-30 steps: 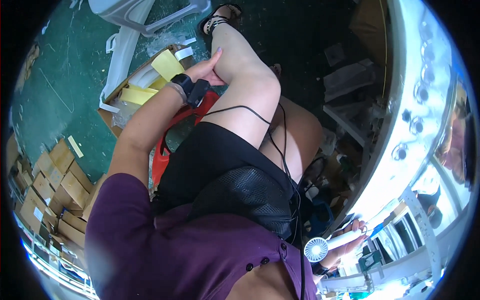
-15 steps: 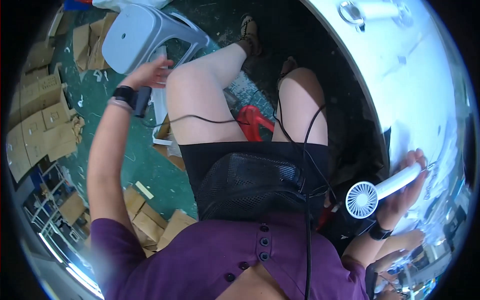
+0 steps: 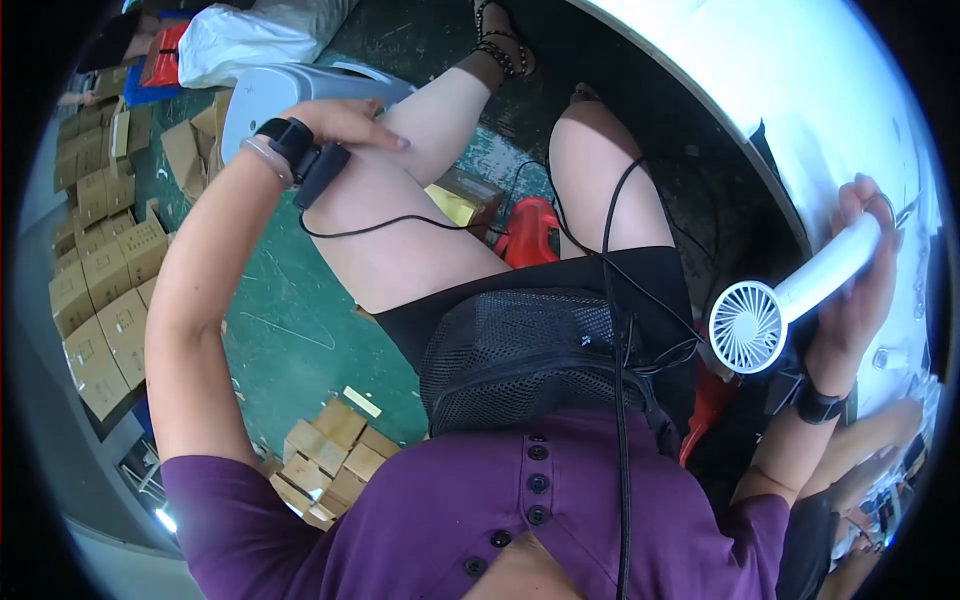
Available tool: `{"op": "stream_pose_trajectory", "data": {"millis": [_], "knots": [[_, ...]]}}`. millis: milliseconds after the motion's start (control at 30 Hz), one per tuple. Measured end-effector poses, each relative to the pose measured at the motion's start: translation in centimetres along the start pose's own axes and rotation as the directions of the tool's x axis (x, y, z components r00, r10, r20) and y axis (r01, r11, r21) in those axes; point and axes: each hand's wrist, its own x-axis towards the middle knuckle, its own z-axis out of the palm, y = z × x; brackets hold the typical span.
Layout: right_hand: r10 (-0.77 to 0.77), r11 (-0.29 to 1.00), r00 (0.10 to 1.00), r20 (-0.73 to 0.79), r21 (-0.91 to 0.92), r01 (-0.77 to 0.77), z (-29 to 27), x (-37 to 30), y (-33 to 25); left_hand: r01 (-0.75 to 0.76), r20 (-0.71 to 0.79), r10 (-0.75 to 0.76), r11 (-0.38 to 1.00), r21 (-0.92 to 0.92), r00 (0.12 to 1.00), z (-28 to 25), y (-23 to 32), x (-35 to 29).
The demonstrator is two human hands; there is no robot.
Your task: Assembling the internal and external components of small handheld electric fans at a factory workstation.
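My right hand [image 3: 862, 295] grips a white handheld fan [image 3: 748, 327] by its handle, over the edge of the white table on the right. The round, slatted fan head points back toward my body, and a small metal ring shows by the handle's far end. My left hand [image 3: 345, 122] is over my left knee, fingers stretched out and nothing seen in them. On that wrist sit a dark band and a small black box [image 3: 324, 174], from which a black cable [image 3: 400, 220] runs across my thighs. A black mesh pouch [image 3: 520, 335] lies at my waist.
A grey-blue plastic stool [image 3: 250, 100] stands beyond my left hand, near a white sack [image 3: 250, 45]. Stacked cardboard boxes [image 3: 105, 270] line the left. Something red [image 3: 532, 230] lies between my legs. The white table [image 3: 780, 90] curves along the right; another person's arm [image 3: 880, 440] is at lower right.
My left hand has moved right, from beside the stool to over my knee. The fan in my right hand has shifted farther out and up in the view. The whole view has turned somewhat.
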Motion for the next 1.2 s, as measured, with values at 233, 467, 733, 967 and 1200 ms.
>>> {"op": "stream_pose_trajectory", "data": {"millis": [233,467,733,967,1200], "knots": [[0.047,0.999,0.991,-0.123,0.002,-0.047,-1.3,-0.8,0.5,-0.087,0.007,0.087,0.996,0.01,0.996,0.8,-0.4,0.0],[0.054,0.998,0.99,-0.129,0.031,-0.05,-1.2,-0.9,0.5,-0.114,-0.059,0.113,0.993,-0.007,0.992,1.2,-1.4,-1.2],[0.036,0.997,0.975,-0.221,-0.062,-0.051,-0.1,-0.8,-0.2,-0.154,0.044,0.159,0.983,-0.097,0.986,0.4,-2.7,1.2],[0.002,0.98,0.916,-0.4,-0.183,-0.082,3.0,-0.3,-0.5,-0.137,0.121,0.129,0.989,0.062,0.984,0.2,-2.5,3.6],[-0.014,0.974,0.926,-0.377,-0.213,-0.072,2.5,-0.3,-0.6,0.036,-0.057,-0.018,0.943,0.331,0.998,0.7,0.4,5.8]]}}
